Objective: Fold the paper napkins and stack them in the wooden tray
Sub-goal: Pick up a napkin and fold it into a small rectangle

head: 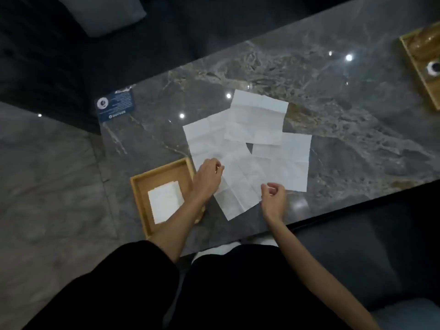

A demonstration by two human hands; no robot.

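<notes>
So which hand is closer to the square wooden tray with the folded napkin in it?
Left. The left hand is right beside the square wooden tray, its forearm crossing the tray's corner; the right hand sits farther right.

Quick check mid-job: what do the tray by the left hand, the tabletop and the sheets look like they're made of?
The square light-brown tray looks like pale wood, matte, with a plain raised rim. The grey veined tabletop looks like polished marble or a stone-look slab: it mirrors ceiling lights. The white unfolded sheets look like thin tissue paper, showing a soft grid of creases.
</notes>
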